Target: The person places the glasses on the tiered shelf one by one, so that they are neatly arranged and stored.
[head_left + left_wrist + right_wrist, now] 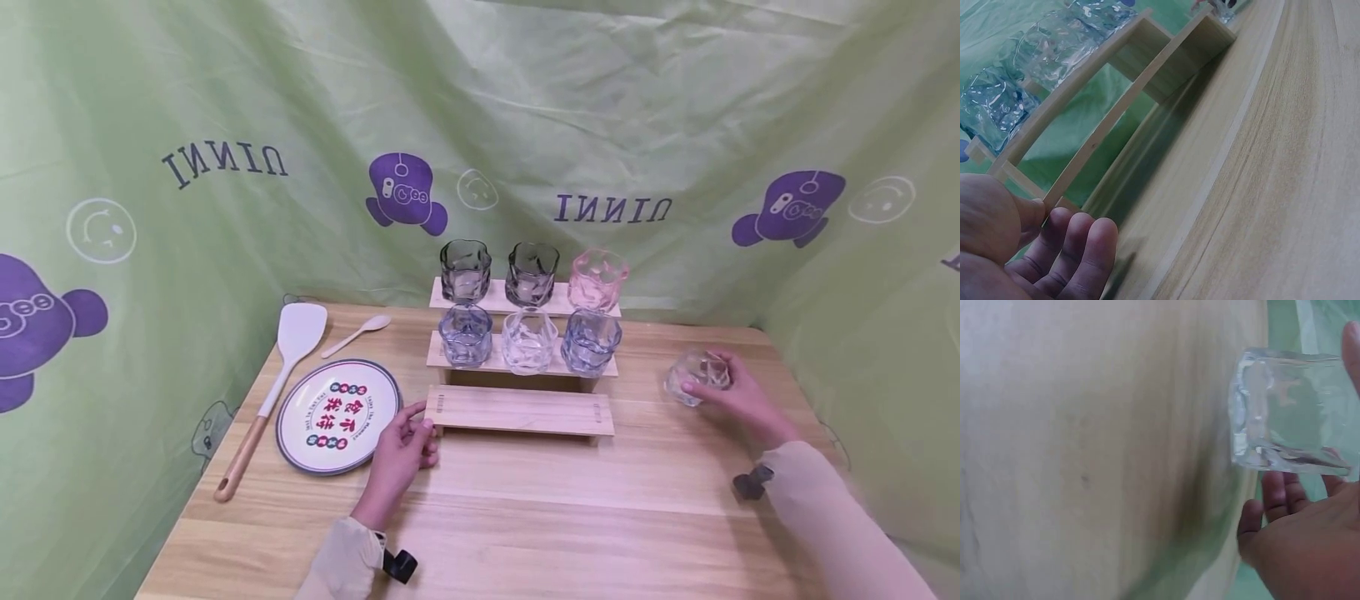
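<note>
My right hand (pixel 742 398) grips a clear glass (pixel 688 375) at the table's right side. In the right wrist view this wavy-walled glass (pixel 1291 412) is tipped, with the thumb on one side and fingers on the other. My left hand (pixel 401 450) pinches the left end of the lowest board of a wooden stepped rack (pixel 525 408). Its thumb and index finger meet at the board's edge in the left wrist view. On the rack's top step stand two grey glasses (pixel 465 271) and a pink glass (pixel 597 279). The middle step bears two blue glasses (pixel 465 337) around a clear glass (pixel 529 342).
A white plate with red lettering (pixel 337 417) lies left of the left hand. Beside it are a white spatula with a wooden handle (pixel 273 392) and a small white spoon (pixel 356 335). Green printed cloth (pixel 525 150) hangs around the wooden table (pixel 562 525).
</note>
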The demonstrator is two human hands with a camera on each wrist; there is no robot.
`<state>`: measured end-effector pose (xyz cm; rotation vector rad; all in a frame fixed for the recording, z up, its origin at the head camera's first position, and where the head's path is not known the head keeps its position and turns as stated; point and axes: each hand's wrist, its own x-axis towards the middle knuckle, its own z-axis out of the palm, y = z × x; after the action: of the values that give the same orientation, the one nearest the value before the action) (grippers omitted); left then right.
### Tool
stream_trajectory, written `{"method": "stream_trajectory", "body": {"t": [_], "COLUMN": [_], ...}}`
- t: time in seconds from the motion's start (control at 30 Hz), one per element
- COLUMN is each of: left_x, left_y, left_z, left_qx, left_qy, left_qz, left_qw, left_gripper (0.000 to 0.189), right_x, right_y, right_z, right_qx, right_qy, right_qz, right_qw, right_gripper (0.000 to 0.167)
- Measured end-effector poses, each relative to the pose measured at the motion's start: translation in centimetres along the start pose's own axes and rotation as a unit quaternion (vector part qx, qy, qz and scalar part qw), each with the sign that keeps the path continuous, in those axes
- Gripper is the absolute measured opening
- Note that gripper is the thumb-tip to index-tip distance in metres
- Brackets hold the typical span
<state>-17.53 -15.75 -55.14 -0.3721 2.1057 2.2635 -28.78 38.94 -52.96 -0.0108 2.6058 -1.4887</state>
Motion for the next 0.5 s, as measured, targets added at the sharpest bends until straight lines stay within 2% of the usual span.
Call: {"method": "stream_trajectory", "body": {"t": [0.23,0.4,0.5], "left_x": [0.1,0.1,0.1], "left_y": [-0.1,-0.2,-0.1], "left_z": [-0.1,-0.1,-0.1], "left_qx": [0.000,0.003,0.003], "left_qy": [0.001,0.004,0.006], "left_qz": [0.000,-0.001,-0.003], "left_qw": [1.0000,1.0000,1.0000], "left_gripper": [0.043,0.042,0.041], "right_x": [0.0,0.1,0.1], "right_y": [0.1,0.2,0.4], "right_z": [1.4,1.6,1.6], "right_qx": [0.044,0.030,0.023], "right_qy": [0.032,0.051,0.052], "right_qz": [-0.011,-0.009,-0.015], "right_qw": [0.9985,0.9982,0.9983], "right_gripper": [0.102,0.112,0.112]}}
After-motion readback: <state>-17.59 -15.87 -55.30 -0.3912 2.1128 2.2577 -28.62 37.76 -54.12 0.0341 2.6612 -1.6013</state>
